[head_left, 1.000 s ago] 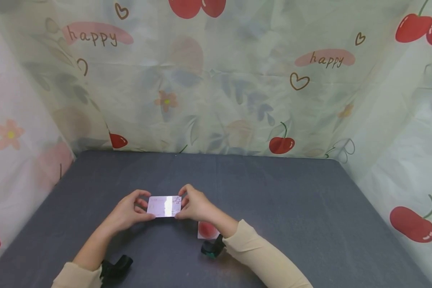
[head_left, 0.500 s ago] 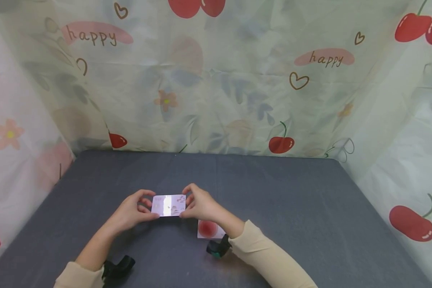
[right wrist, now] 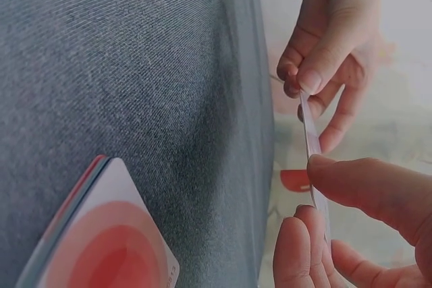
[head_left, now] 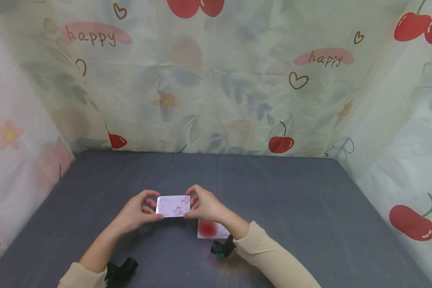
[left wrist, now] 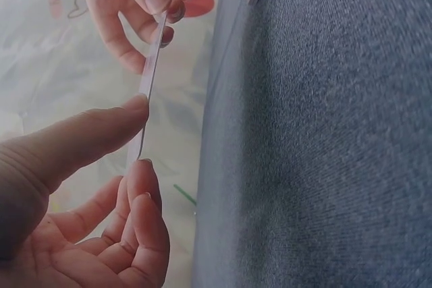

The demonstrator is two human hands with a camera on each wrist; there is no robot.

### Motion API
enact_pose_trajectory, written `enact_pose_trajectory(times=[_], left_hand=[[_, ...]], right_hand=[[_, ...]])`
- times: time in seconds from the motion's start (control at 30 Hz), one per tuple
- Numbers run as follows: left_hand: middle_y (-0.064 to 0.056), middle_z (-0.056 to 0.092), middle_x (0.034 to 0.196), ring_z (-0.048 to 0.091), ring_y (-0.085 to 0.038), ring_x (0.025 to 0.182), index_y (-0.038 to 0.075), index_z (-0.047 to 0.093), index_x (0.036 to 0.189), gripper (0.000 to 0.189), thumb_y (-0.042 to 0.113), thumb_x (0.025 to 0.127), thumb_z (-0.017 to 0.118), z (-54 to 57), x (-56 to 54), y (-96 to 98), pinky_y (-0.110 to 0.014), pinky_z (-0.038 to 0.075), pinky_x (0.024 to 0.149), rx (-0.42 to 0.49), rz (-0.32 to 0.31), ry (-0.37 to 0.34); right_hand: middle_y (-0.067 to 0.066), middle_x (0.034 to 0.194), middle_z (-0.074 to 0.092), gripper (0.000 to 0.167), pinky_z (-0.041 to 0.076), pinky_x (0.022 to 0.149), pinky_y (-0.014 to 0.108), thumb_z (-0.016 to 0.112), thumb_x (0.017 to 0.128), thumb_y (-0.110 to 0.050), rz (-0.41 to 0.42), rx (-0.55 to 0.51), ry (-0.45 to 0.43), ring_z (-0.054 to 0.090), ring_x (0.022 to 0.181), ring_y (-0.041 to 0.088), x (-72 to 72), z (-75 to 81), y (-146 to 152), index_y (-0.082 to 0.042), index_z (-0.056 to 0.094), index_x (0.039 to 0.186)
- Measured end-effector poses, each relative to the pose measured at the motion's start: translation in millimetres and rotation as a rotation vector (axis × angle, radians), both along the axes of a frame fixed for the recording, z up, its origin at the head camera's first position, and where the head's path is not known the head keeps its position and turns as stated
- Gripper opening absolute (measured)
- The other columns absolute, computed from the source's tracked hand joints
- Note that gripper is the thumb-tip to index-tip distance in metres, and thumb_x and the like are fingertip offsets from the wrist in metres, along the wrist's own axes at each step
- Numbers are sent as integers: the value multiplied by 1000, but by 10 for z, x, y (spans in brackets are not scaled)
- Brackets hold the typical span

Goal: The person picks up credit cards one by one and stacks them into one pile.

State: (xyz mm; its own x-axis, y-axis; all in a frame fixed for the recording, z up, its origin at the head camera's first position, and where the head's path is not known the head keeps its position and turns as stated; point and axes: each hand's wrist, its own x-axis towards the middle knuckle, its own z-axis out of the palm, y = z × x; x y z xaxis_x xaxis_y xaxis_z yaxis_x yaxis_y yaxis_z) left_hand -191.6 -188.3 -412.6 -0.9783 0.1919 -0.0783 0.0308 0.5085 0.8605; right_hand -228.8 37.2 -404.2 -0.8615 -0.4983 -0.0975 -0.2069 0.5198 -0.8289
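Observation:
A pale pink-white card (head_left: 173, 206) with faint lettering and a small flower print is held up by both hands above the dark table, its printed face toward the head camera. My left hand (head_left: 138, 209) pinches its left end between thumb and fingers. At the opposite end, my right hand (head_left: 207, 206) grips the card the same way. Both wrist views show the card (left wrist: 154, 65) nearly edge-on, as a thin strip. Below the right hand lies a small stack of cards (right wrist: 115, 254), the top one white with a red circle; the right forearm partly covers it in the head view.
The dark grey cloth-like table (head_left: 291, 200) spreads out around the hands. A curtain (head_left: 216, 108) printed with cherries, hearts and "happy" hangs behind and at the sides. Black wrist cameras (head_left: 121, 269) sit at both cuffs of the beige sleeves.
Both hands have shifted slightly to the right together with the card. The bright glare on the card's face is gone, and more of the card stack shows.

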Motion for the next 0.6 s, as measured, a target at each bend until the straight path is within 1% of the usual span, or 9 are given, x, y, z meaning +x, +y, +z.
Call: enact_pose_trajectory(times=[0.1, 0.23, 0.43, 0.6], left_hand=[[-14, 55, 95, 60, -13, 73, -3, 45, 125, 63, 12, 73, 78, -1, 2, 17, -22, 46, 60, -5, 5, -5], [-14, 55, 96, 60, -13, 73, -2, 44, 126, 64, 13, 74, 78, 0, 5, 34, -22, 46, 60, -2, 5, -15], [-14, 54, 97, 59, -13, 73, -2, 44, 127, 63, 12, 75, 77, 11, 7, 60, -21, 46, 60, 8, -3, -7], [-15, 54, 100, 59, -13, 74, -1, 45, 127, 63, 13, 75, 77, 17, 11, 79, -21, 46, 61, 12, -7, -4]], right_hand=[[8, 83, 55, 53, 49, 60, 20, 78, 69, -1, 0, -6, -3, 64, 71, 16, 1, 7, 18, -2, 49, 113], [8, 84, 55, 53, 49, 60, 21, 78, 69, -2, 4, -2, -3, 63, 71, 14, 4, 14, 41, -2, 49, 114], [5, 86, 55, 54, 48, 61, 20, 78, 69, -3, 11, 2, 3, 62, 72, 12, 17, 24, 85, -5, 49, 116], [6, 87, 55, 54, 49, 61, 21, 78, 70, -5, 17, 5, 0, 62, 72, 11, 15, 24, 125, -5, 49, 117]])
